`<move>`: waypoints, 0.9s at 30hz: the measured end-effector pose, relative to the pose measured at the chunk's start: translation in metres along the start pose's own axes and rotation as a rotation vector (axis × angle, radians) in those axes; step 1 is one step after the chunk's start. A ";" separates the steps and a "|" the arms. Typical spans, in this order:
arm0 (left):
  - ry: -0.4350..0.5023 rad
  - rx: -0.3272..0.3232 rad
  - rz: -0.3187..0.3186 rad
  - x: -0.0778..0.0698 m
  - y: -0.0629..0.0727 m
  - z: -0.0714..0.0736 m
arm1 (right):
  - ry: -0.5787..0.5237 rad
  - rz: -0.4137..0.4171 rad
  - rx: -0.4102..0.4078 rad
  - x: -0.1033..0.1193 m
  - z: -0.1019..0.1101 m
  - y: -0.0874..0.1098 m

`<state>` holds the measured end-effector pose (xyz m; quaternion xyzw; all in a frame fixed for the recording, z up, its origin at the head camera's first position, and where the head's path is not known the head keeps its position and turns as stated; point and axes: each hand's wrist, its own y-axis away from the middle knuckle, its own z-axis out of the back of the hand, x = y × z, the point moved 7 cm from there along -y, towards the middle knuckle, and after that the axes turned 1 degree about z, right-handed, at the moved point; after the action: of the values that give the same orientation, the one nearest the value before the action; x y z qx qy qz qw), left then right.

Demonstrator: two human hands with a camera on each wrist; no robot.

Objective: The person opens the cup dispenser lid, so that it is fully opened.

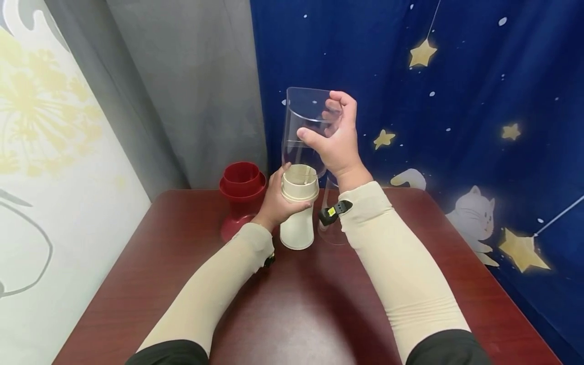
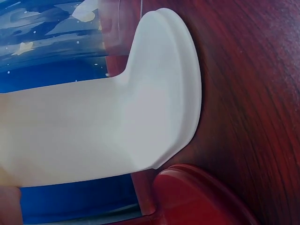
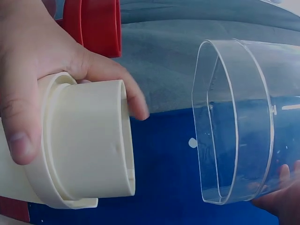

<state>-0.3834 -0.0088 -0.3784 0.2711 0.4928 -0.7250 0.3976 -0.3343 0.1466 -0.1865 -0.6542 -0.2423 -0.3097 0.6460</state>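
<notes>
You had both hands at work above the middle of the far part of the surface [image 1: 292, 314]. Your left hand [image 1: 279, 204] gripped the cream dispenser-shaped base [image 1: 297, 225] round its upper part, just below the collar, thumb across the near side and fingers round the other. That base stood upright, its flared foot down at the surface and its hollow collar facing up.

Your right hand [image 1: 339, 139] was curled on the clear container [image 1: 298, 134], thumb against the near wall and fingers bent at the right-hand edge. You held that container directly above the cream base, open end down; the right wrist view showed a gap between its rim and the collar, so the two were near but apart.

To the left of the cream base, just beside it, stood the red base [image 1: 242, 203], of a like form, with its collar up. On the right, partly hidden behind your right wrist, a second clear container [image 1: 333, 237] stood on the surface.

You wore cream sleeves [image 1: 410, 268] with black cloth above the elbows, and a black wrist device [image 1: 335, 213] with a yellow mark sat at your right cuff. Beyond hung a grey curtain [image 1: 196, 91] and a blue curtain [image 1: 470, 121] printed with yellow stars and a white cat; a pale wall [image 1: 59, 218] rose at left.
</notes>
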 end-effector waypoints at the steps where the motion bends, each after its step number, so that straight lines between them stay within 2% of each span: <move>1: -0.012 -0.005 -0.005 0.000 0.000 0.001 | -0.004 0.001 0.001 0.001 0.001 0.001; 7: -0.029 -0.042 -0.049 0.000 0.000 0.002 | -0.066 0.022 0.020 0.008 0.005 0.004; 12: -0.020 -0.049 -0.081 -0.002 0.001 0.003 | -0.085 0.021 0.022 0.013 0.009 0.008; 27: -0.094 -0.051 -0.056 -0.002 0.003 -0.001 | -0.150 -0.015 0.064 0.013 0.025 0.024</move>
<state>-0.3803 -0.0078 -0.3788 0.2126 0.4993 -0.7350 0.4064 -0.3058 0.1690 -0.1929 -0.6527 -0.3047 -0.2565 0.6444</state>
